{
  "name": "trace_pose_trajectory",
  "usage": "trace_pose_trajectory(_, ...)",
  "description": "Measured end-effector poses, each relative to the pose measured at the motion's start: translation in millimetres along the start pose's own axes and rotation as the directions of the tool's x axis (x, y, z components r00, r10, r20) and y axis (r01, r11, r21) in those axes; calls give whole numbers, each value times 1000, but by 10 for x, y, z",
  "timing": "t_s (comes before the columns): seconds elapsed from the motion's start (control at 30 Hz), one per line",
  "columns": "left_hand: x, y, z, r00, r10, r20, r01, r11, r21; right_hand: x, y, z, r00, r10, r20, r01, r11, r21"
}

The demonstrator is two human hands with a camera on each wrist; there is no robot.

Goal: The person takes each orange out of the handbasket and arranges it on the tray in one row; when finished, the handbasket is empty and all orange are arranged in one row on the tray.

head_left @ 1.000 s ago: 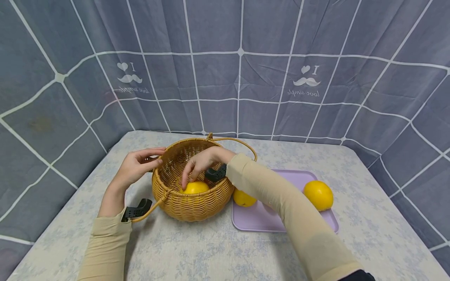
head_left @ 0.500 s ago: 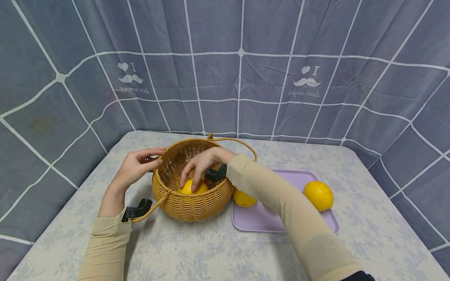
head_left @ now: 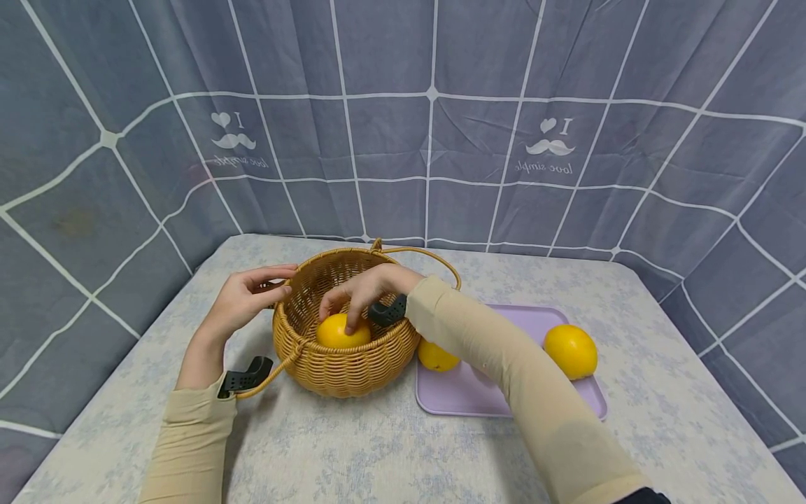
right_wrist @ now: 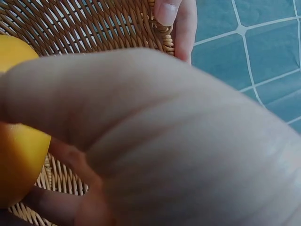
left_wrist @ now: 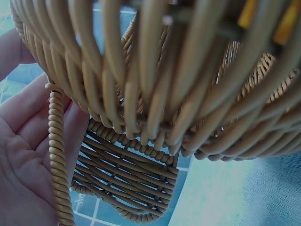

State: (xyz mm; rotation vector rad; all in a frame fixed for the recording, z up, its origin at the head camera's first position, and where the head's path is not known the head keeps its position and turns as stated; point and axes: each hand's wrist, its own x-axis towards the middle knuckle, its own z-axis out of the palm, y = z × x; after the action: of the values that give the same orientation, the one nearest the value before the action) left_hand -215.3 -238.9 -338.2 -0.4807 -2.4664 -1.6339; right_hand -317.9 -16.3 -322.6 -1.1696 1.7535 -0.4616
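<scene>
A round wicker basket (head_left: 352, 367) stands on the table left of centre. My right hand (head_left: 345, 306) reaches into it from the right and grips a yellow fruit (head_left: 335, 333), held just below the rim. In the right wrist view the same fruit (right_wrist: 16, 160) shows at the left under my blurred fingers, with the basket weave (right_wrist: 94, 23) behind. My left hand (head_left: 252, 294) holds the basket's left rim, a fingertip (right_wrist: 168, 14) hooked over the edge. The left wrist view shows my palm (left_wrist: 23, 160) against the basket wall (left_wrist: 188, 94), with the coiled handle (left_wrist: 56, 155) across it.
A lilac tray (head_left: 460, 395) lies right of the basket, touching or nearly touching it. Two more yellow fruits sit on it, one (head_left: 437, 356) beside the basket and one (head_left: 570, 350) at the right edge. Grey checked cloth (head_left: 428, 140) walls the table on three sides.
The right hand has closed round the fruit in the basket and raised it from the bottom towards the rim. The left hand and the basket have stayed put.
</scene>
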Motion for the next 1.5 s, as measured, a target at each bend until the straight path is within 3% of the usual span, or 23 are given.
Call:
trace_pose_trajectory(0.37,19,7,18,1000,6,3,-6,1000,12,-31,5,10,997,0,77,-4,999,45)
trace_pose_trajectory(0.63,31,18,30,1000,14,8,-15,1000,10,-41,31,-3,999,37,-23,-38,998,-40)
trace_pose_trajectory(0.9,36,14,35,1000,18,9,-18,1000,9,-62,26,-17,997,59,-58,-66,990,-126)
trace_pose_trajectory(1.03,34,2,33,1000,17,11,-17,1000,14,-82,11,-27,996,-1,-90,-13,988,-156)
trace_pose_trajectory(1.23,16,-11,12,1000,19,12,-19,1000,22,-148,-8,-48,975,-98,-200,91,995,-46)
trace_pose_trajectory(1.33,-1,-20,0,1000,15,11,-16,999,34,-185,-28,-65,951,-172,-257,175,984,-13)
trace_pose_trajectory(1.5,-9,-25,-3,1000,1,11,-1,999,38,-285,-44,-95,886,-318,-338,347,938,26)
